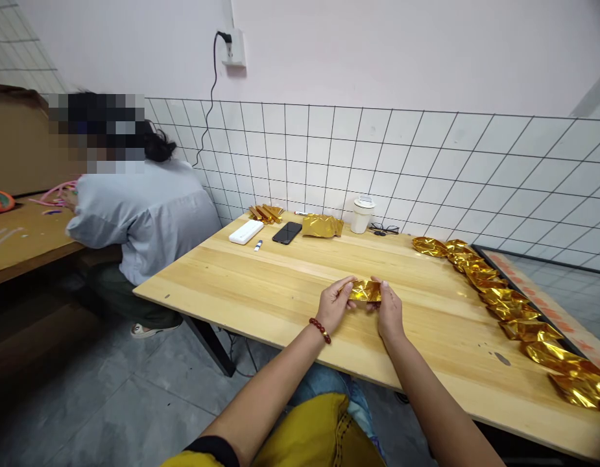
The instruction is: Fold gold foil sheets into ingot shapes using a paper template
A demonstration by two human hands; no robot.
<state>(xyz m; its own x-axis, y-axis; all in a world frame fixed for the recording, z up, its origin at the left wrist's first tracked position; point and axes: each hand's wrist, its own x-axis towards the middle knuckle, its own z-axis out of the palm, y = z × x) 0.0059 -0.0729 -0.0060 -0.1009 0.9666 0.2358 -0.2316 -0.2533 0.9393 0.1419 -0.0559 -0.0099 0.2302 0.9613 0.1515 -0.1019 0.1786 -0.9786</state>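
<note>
A small piece of shiny gold foil is stretched between my two hands above the wooden table. My left hand, below which a red bead bracelet circles the wrist, pinches the foil's left end. At its right end, my right hand is closed on the foil with the thumb on top. Folded gold foil pieces lie in a long row at the right. Farther back rest a flat gold foil stack and a bundle of narrow gold strips.
Along the back are a white box, a black phone, a small blue-and-white item, a lidded white cup and glasses. A person leans over another table at the left.
</note>
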